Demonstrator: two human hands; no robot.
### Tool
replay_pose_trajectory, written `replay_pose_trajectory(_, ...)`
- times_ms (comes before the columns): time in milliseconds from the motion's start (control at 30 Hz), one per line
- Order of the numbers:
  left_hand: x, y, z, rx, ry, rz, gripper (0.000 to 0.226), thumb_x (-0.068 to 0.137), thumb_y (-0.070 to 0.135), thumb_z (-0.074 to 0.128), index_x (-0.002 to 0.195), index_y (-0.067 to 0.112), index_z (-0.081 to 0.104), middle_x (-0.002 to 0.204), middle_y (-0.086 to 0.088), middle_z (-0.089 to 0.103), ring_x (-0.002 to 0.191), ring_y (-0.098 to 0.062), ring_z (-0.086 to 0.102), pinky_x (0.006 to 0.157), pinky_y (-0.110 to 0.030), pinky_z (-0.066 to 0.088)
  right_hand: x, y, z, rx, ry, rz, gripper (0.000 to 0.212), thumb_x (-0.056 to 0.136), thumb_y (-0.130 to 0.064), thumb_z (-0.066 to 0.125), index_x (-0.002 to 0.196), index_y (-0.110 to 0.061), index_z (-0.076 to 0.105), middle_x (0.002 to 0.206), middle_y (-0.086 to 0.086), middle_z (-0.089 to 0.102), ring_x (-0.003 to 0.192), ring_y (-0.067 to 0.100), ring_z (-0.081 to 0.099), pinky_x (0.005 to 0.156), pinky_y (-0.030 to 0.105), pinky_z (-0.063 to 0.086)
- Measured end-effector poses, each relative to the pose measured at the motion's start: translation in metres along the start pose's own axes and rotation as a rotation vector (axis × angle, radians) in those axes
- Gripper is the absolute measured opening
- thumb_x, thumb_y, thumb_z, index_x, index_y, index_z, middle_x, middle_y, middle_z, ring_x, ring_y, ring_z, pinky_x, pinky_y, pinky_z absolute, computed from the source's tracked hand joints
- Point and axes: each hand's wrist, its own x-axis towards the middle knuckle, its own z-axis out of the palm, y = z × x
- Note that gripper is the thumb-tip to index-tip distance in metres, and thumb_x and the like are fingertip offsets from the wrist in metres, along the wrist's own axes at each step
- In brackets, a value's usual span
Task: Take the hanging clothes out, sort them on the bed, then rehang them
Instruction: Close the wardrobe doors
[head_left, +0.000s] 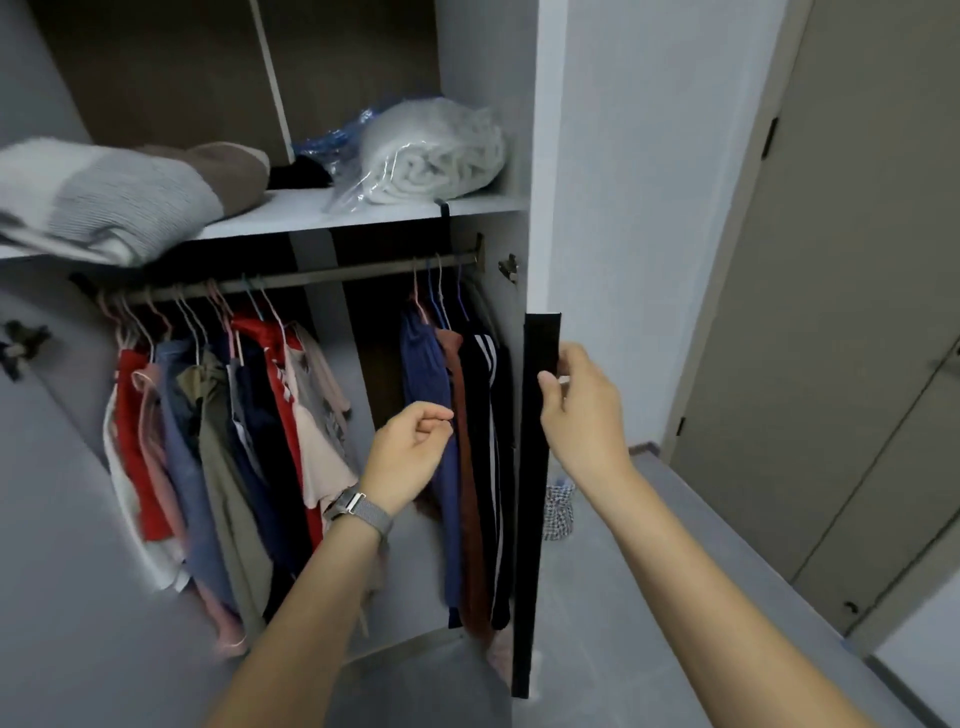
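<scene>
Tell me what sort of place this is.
Probably a bedroom, at an open built-in wardrobe: clothes on hangers along a rail, folded blankets on the shelf above, a room door alongside.

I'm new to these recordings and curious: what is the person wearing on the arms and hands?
Both forearms are bare, with no sleeves in view. The left hand has a watch at the wrist, on a grey mesh-like band with a dark case. The right hand and its wrist carry nothing: no glove, ring or band that I can see.
</scene>
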Motion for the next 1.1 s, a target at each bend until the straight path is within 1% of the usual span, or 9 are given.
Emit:
replay_pose_trajectory(133,-0.002,-0.025,-0.045,0.019,0.086,-0.061,0.015,0.09,0.014,0.053,0.094,0.025,0.063,0.084,0.006,0.066,0.069,-0.003,0.06,0.066,-0.018,0.045,0.015,-0.042,0.056,-0.029,-0.208,-0.121,0.012,0.095,-0.02,0.055,0.097,-0.009,0.055,0.08,0.002,0.059,0.07,0.019,0.053,0.057,0.02,0.032)
replay_pose_trajectory(300,-0.004,-0.06,-0.109,0.043,0.155,-0.124,0.02,0.091,0.008,0.051,0.087,0.024,0.062,0.085,-0.003,0.065,0.075,-0.009,0.061,0.062,-0.013,0.046,0.051,-0.099,0.141,-0.114,-0.389,-0.14,0.024,0.094,-0.028,0.056,0.087,-0.006,0.056,0.08,0.009,0.059,0.073,0.024,0.055,0.061,0.03,0.042)
replay_pose_trajectory(400,-0.004,-0.087,-0.142,0.085,0.191,-0.181,0.028,0.09,0.005,0.05,0.082,0.03,0.06,0.08,0.002,0.066,0.074,-0.01,0.061,0.069,-0.018,0.047,0.074,-0.123,0.182,-0.16,-0.437,-0.121,0.028,0.094,-0.022,0.057,0.073,-0.007,0.047,0.067,0.005,0.049,0.064,0.023,0.049,0.055,0.028,0.037)
replay_pose_trajectory(500,0.0,-0.109,-0.161,0.034,0.232,-0.218,0.024,0.091,0.003,0.05,0.085,0.024,0.061,0.079,0.002,0.064,0.074,-0.008,0.059,0.071,-0.015,0.047,0.09,-0.128,0.215,-0.243,-0.414,-0.124,0.041,0.096,-0.022,0.054,0.06,-0.012,0.036,0.059,0.0,0.038,0.05,0.012,0.036,0.043,0.025,0.025)
replay_pose_trajectory(600,0.009,-0.124,-0.168,0.055,0.265,-0.237,0.016,0.091,0.004,0.051,0.093,0.016,0.062,0.082,0.002,0.064,0.077,-0.009,0.059,0.076,-0.018,0.047,0.102,-0.129,0.236,-0.302,-0.393,-0.146,0.044,0.097,-0.026,0.052,0.058,-0.014,0.034,0.058,0.0,0.037,0.051,0.017,0.038,0.045,0.027,0.026)
replay_pose_trajectory(700,0.017,-0.128,-0.17,0.06,0.285,-0.248,0.016,0.091,0.006,0.051,0.093,0.017,0.062,0.081,0.004,0.064,0.077,-0.009,0.059,0.078,-0.021,0.048,0.115,-0.134,0.25,-0.313,-0.409,-0.123,0.043,0.095,-0.027,0.055,0.059,-0.013,0.037,0.059,0.001,0.038,0.057,0.022,0.044,0.052,0.027,0.032)
replay_pose_trajectory(867,0.044,-0.116,-0.174,0.162,0.295,-0.162,0.019,0.092,0.008,0.049,0.093,0.019,0.065,0.078,0.009,0.066,0.069,0.005,0.058,0.066,-0.007,0.043,0.136,-0.141,0.277,-0.292,-0.427,-0.08,0.033,0.095,-0.026,0.056,0.067,-0.011,0.045,0.074,0.005,0.056,0.068,0.024,0.051,0.059,0.029,0.04)
replay_pose_trajectory(1000,0.065,-0.105,-0.17,0.23,0.34,-0.123,0.022,0.09,0.014,0.051,0.083,0.032,0.062,0.078,0.01,0.067,0.068,-0.003,0.059,0.062,-0.015,0.044,0.152,-0.145,0.284,-0.293,-0.456,-0.107,0.025,0.094,-0.024,0.056,0.075,-0.01,0.049,0.077,0.006,0.052,0.079,0.028,0.06,0.06,0.029,0.039)
replay_pose_trajectory(1100,0.07,-0.103,-0.168,0.167,0.369,-0.153,0.028,0.091,0.011,0.051,0.08,0.036,0.058,0.078,0.009,0.066,0.074,-0.01,0.062,0.068,-0.021,0.049,0.161,-0.142,0.292,-0.312,-0.467,-0.127,0.025,0.095,-0.024,0.055,0.075,-0.011,0.05,0.077,0.005,0.054,0.073,0.026,0.056,0.06,0.028,0.039)
